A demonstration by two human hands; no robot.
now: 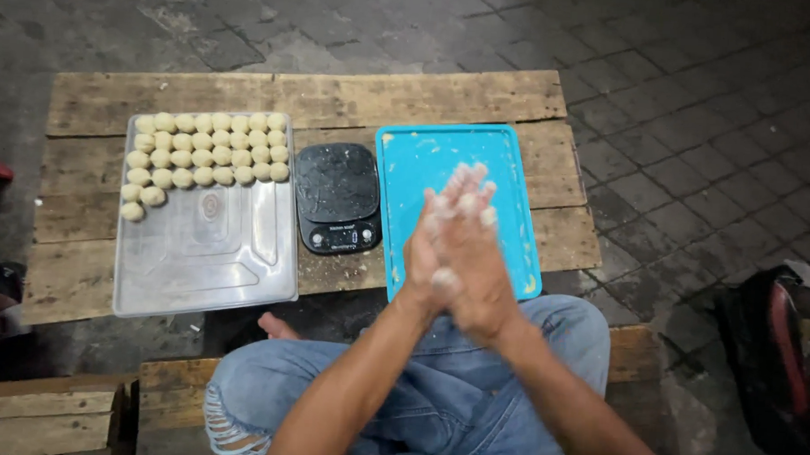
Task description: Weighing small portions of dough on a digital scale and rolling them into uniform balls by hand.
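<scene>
Your left hand (427, 246) and right hand (467, 257) press flat together over the blue tray (407, 156), likely rolling dough. I cannot see it. Next, go gently toward the dough balls (206, 153).

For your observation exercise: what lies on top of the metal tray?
Rows of pale dough balls fill the far end of the metal tray; its near part is bare. Whether the pressed-together hands enclose anything is hidden.

Turquoise board (425, 161), black scale (337, 196), pale dough balls (206, 149)
</scene>
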